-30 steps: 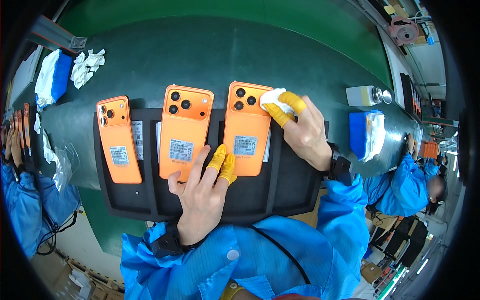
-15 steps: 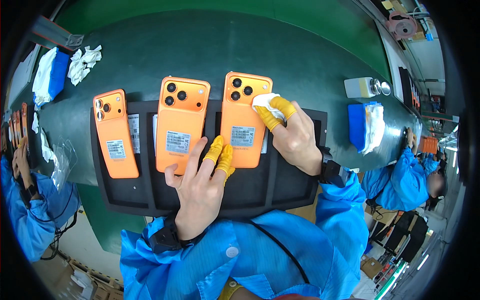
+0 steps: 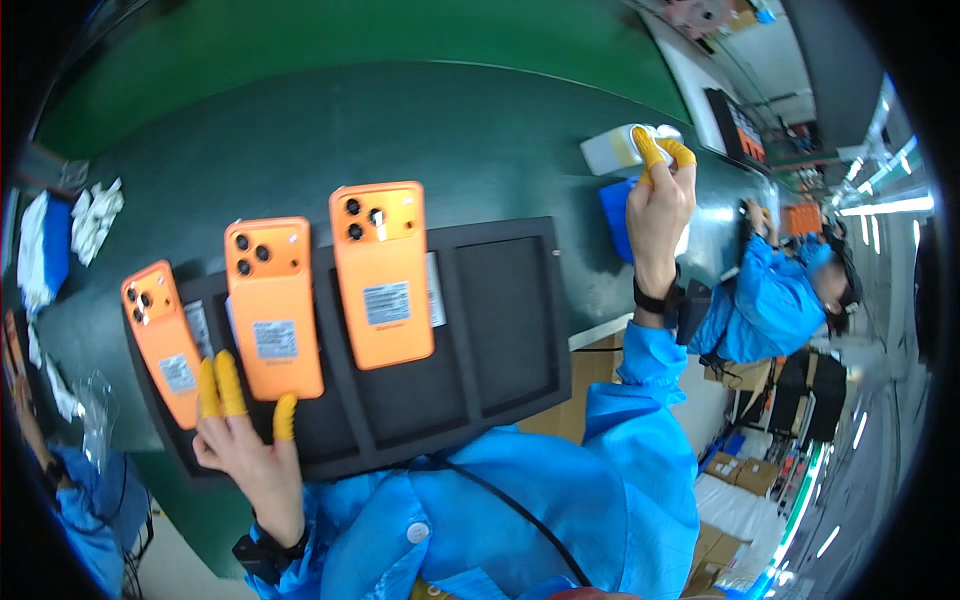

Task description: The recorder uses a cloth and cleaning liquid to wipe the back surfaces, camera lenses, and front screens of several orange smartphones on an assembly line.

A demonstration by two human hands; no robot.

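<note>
Three orange phones lie backs up across a black compartment tray [image 3: 505, 330]: a left phone [image 3: 160, 335], a middle phone [image 3: 272, 310] and a right phone [image 3: 378, 275]. My left hand [image 3: 255, 465] is open at the lower ends of the left and middle phones, its yellow finger cots spread. Away to the right, my right hand [image 3: 660, 205] pinches a white cloth, little of which shows between its yellow-cotted fingers. Those fingers are at the top of a pale dispenser bottle [image 3: 606, 152] and partly cover its cap.
Behind my right hand stands a blue box [image 3: 615, 215] of white wipes. Another blue box [image 3: 57, 240] and crumpled white cloths [image 3: 97, 215] lie at far left. A person in blue [image 3: 775, 300] works at right; another blue sleeve [image 3: 95, 500] shows at left.
My right hand has left the right phone and reached out to the bottle with the cloth. My left hand has moved left, toward the left and middle phones. The view has shifted.
</note>
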